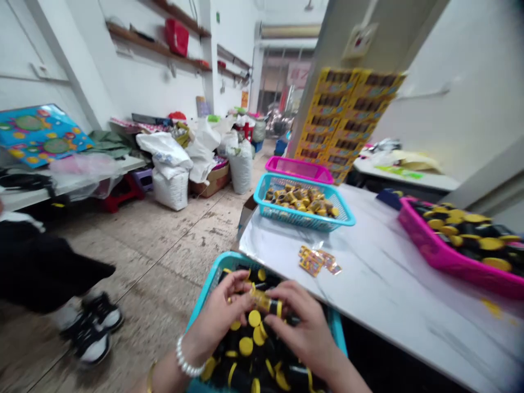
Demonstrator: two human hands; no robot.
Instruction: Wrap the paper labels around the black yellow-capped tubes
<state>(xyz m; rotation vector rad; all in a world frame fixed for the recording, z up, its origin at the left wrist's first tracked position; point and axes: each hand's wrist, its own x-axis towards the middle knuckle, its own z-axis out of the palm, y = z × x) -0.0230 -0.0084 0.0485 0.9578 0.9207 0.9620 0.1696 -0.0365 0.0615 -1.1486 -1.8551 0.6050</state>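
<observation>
One gold-labelled tube (pixel 264 302), print unreadable, between left hand (pixel 219 312) and right hand (pixel 301 330)

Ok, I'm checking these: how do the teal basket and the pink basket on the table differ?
The teal basket is pale blue and holds a shallow heap of gold-wrapped pieces; the pink basket is magenta and packed fuller with black, yellow-capped pieces. Both are rectangular and rest on the marble-look table.

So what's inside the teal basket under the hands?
The teal basket holds a loose heap of black tubes with yellow caps. The left hand and right hand hold a gold-wrapped tube above it, covering the middle; the basket's bottom cannot be seen.
</observation>
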